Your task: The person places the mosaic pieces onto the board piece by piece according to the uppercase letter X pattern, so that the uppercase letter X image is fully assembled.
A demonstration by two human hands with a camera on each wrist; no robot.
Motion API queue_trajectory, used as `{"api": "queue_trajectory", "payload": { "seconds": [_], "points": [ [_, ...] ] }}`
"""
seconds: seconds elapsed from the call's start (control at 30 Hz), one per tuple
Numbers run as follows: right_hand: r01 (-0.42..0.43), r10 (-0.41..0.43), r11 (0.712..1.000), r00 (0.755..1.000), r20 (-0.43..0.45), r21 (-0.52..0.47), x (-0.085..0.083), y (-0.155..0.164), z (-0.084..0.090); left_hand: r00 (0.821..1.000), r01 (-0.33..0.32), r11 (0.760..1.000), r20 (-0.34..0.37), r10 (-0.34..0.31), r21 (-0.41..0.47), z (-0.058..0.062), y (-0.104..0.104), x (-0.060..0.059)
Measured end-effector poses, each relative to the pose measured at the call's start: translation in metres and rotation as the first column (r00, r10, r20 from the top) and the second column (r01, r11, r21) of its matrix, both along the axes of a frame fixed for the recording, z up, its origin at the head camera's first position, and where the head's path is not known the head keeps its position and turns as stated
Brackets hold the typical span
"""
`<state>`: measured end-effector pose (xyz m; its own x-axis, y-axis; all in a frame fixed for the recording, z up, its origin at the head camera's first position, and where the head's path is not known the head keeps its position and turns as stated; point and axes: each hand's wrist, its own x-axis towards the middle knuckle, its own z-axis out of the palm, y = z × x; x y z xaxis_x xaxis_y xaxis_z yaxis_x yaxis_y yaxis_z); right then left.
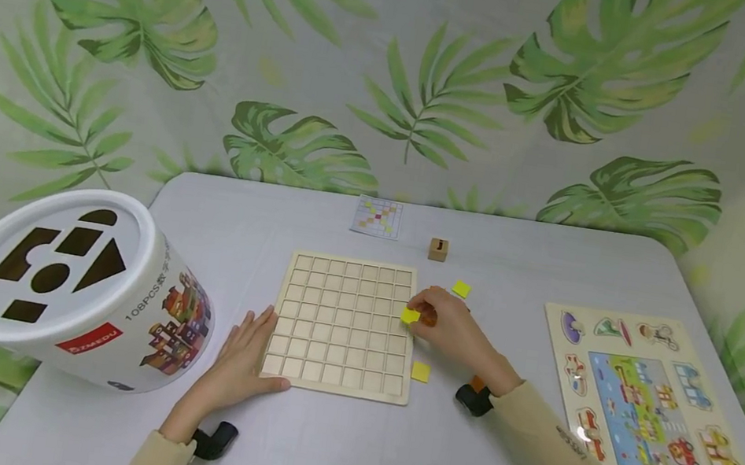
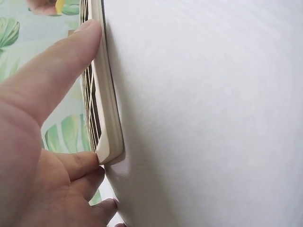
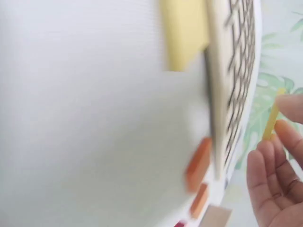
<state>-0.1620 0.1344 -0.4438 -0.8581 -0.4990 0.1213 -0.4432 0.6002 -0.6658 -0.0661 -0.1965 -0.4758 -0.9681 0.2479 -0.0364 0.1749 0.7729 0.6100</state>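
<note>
A wooden board (image 1: 341, 323) with a grid of bare square cells lies on the table. My left hand (image 1: 242, 365) rests against its left edge, fingers extended and thumb along the front edge. In the left wrist view the thumb touches the board's rim (image 2: 108, 109), with the other fingertips by its corner. Thumb and fingers of my right hand (image 1: 448, 324) pinch a small yellow square tile (image 1: 410, 316) over the board's right edge. The right wrist view shows this yellow tile (image 3: 272, 118) held edge-on, raised above the board.
Loose yellow tiles (image 1: 420, 372) and orange tiles (image 3: 199, 165) lie right of the board. Behind are a colored pattern card (image 1: 378, 217) and a wooden cube (image 1: 437, 250). A large white bucket (image 1: 140, 311) stands left; a picture puzzle (image 1: 647, 414) lies right.
</note>
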Motion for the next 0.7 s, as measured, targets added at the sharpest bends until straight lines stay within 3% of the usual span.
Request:
{"api": "queue_trajectory", "payload": {
  "seconds": [0.37, 0.7],
  "points": [
    [-0.126, 0.128, 0.99, 0.991, 0.042, -0.066, -0.047, -0.075, 0.006, 1.0, -0.009, 1.0, 0.012, 0.009, -0.006, -0.001, 0.0, -0.001],
    [-0.197, 0.195, 0.979, 0.979, 0.054, 0.043, -0.068, -0.132, -0.006, 1.0, -0.004, 1.0, 0.013, 0.004, -0.008, 0.0, 0.0, -0.001]
  ]
}}
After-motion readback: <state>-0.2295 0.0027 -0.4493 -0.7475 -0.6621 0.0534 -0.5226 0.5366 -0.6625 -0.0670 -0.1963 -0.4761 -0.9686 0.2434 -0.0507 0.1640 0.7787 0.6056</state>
